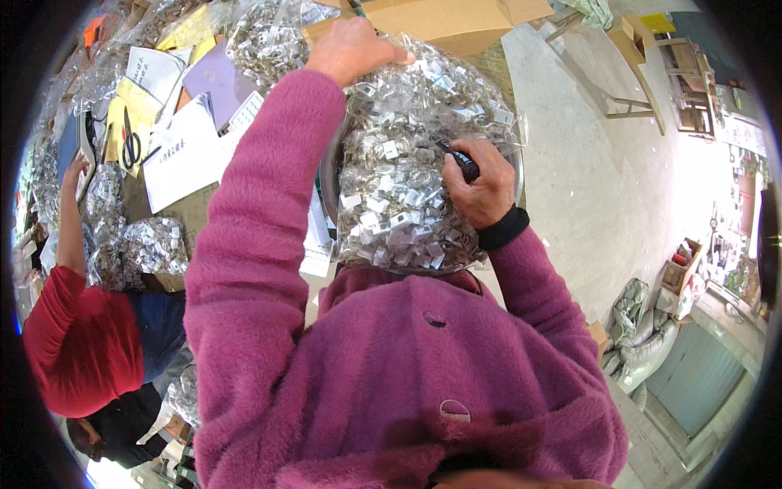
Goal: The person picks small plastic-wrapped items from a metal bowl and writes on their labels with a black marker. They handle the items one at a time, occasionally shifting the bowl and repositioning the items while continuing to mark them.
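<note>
A big clear plastic bag point(391, 202) packed with small white-and-metal pieces lies on a round metal pan point(330, 174) close to my body. My left hand point(353, 50) is at the far end of this bag, fingers curled on its plastic and the thumb pointing right. A black marker pen point(462, 162) is held in my right hand point(486, 183), its tip directed at the bag's surface near the right side. Whether the tip touches the plastic cannot be told.
Beyond the bag stands an open cardboard box point(452, 24). Papers point(186, 153), a purple folder point(214, 79) and scissors point(129, 143) lie on the table to the left. A co-worker in a red sleeve point(91, 348) is at the left beside more filled bags point(156, 244). A wooden trestle point(641, 91) stands at right.
</note>
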{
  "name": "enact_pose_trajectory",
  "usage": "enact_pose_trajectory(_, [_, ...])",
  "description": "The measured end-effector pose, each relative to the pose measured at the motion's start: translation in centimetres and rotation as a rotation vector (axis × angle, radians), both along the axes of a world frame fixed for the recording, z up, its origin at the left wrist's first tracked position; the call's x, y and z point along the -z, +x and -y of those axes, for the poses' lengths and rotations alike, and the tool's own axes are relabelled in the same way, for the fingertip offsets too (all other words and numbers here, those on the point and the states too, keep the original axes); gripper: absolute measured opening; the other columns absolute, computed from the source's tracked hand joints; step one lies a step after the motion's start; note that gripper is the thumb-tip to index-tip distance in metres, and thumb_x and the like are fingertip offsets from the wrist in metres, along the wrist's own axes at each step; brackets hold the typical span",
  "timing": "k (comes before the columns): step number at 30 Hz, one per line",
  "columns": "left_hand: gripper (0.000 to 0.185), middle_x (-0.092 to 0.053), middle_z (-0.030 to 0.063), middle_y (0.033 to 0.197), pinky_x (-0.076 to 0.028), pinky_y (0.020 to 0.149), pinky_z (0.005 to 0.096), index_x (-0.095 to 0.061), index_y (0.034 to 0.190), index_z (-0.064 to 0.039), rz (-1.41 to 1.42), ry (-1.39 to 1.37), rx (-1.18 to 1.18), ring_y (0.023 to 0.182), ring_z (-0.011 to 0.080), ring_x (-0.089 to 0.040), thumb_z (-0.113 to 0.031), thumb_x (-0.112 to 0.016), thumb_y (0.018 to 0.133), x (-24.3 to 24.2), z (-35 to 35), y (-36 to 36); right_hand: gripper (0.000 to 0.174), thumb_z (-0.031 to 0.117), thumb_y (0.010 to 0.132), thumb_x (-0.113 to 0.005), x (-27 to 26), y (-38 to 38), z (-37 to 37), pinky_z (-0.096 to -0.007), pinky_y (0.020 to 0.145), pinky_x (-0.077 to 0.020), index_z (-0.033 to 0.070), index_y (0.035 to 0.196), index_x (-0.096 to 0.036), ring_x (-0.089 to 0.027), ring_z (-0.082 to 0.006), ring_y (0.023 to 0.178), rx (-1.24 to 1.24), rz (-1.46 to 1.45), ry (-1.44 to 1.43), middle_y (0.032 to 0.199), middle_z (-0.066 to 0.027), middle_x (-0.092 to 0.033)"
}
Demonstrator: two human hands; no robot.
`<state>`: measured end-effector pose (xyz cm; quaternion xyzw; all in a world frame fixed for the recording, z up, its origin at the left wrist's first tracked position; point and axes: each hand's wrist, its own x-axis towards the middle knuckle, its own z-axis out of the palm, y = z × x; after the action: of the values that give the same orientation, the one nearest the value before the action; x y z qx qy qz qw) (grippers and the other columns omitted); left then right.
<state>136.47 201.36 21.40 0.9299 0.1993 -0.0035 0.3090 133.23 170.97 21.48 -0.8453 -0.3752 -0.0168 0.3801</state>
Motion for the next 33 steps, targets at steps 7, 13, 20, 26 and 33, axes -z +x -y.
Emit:
enact_pose_trajectory(7, [0.067,-0.08,0.0232,0.1,-0.059,0.087,0.0471,-0.084,0.107,-0.003,0.043,-0.005,0.029,0.095,0.0385,-0.077,-0.062,-0.086,0.073,-0.3,0.0,-0.4,0.02,0.008,0.086,-0.078,-0.9,-0.4,0.0,-0.0388,0.076,-0.0589,0.003,0.104,-0.073,-0.074,-0.0324,0.085,-0.075,-0.061,0.023,0.096,-0.0156,-0.073])
enact_pose_trajectory(13, [0.065,-0.08,0.0231,0.1,-0.059,0.088,0.0464,-0.084,0.107,-0.004,0.04,-0.002,0.021,0.096,0.0383,-0.077,-0.06,-0.085,0.074,-0.4,0.0,-0.6,0.016,0.005,0.087,-0.077,-1.0,-0.7,-0.6,-0.0339,0.072,-0.0565,0.0,0.102,-0.075,-0.072,-0.0264,0.078,-0.106,-0.053,0.021,0.091,-0.0145,-0.072])
enact_pose_trajectory(20, [0.066,-0.08,0.0241,0.101,-0.059,0.089,0.0465,-0.084,0.105,-0.003,0.032,0.072,0.027,0.098,0.0386,-0.077,-0.06,-0.085,0.073,0.3,-0.3,-0.2,0.017,0.005,0.087,-0.077,-1.2,-0.8,-0.4,-0.0342,0.07,-0.0554,0.001,0.103,-0.074,-0.07,-0.0264,0.077,-0.104,-0.095,0.015,0.091,-0.0136,-0.072])
enact_pose_trajectory(26, [0.066,-0.079,0.0244,0.1,-0.059,0.088,0.0467,-0.084,0.105,-0.002,0.012,0.002,-0.005,0.097,0.0387,-0.077,-0.06,-0.086,0.073,-0.2,-0.3,-0.5,0.017,0.006,0.087,-0.077,-1.1,-0.8,-0.6,-0.0335,0.072,-0.0564,0.001,0.103,-0.075,-0.072,-0.0255,0.078,-0.121,-0.087,0.039,0.091,-0.0134,-0.073])
enact_pose_trajectory(33, [0.064,-0.08,0.023,0.101,-0.059,0.089,0.0469,-0.084,0.107,-0.004,0.03,-0.005,0.006,0.098,0.0382,-0.077,-0.059,-0.086,0.074,-0.7,-0.2,-0.8,0.017,0.006,0.087,-0.078,-1.2,-1.0,-0.5,-0.0341,0.072,-0.0571,0.0,0.103,-0.075,-0.072,-0.0252,0.078,-0.064,-0.125,0.048,0.091,-0.0144,-0.074])
